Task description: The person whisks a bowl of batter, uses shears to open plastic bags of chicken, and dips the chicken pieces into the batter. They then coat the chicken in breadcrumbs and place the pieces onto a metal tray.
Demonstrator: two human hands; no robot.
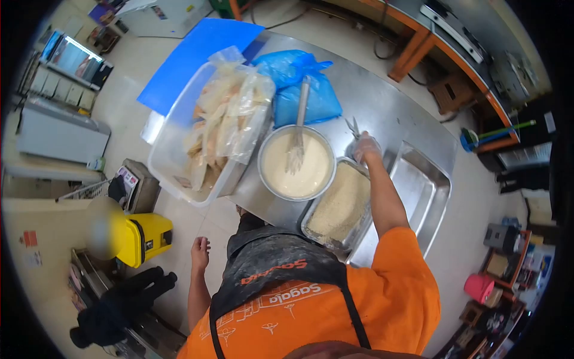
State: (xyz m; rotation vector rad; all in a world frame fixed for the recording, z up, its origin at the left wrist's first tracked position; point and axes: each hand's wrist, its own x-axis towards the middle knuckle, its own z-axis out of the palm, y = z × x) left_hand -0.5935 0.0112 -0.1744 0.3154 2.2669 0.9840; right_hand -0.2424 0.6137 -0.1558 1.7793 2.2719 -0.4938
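My right hand [366, 148], in a clear plastic glove, is closed round what looks like metal scissors [353, 127], pointing away from me; its grip is partly hidden. It is above the far end of a metal tray of pale crumbs [339, 206]. Left of that tray, a round pot of cream-coloured batter [278, 161] holds a whisk [303, 105] leaning on its rim. My left hand [201, 252] hangs bare beside my body, its fingers curled together with nothing visible in them. An empty metal tray [439, 200] lies at the right.
On the steel table [382, 102] are a plastic tub [164, 155] of bagged food, a blue bag [308, 99] behind the pot and a blue board [194, 60]. A yellow bin [134, 239] stands on the floor at left. A stool [448, 93] is at the back right.
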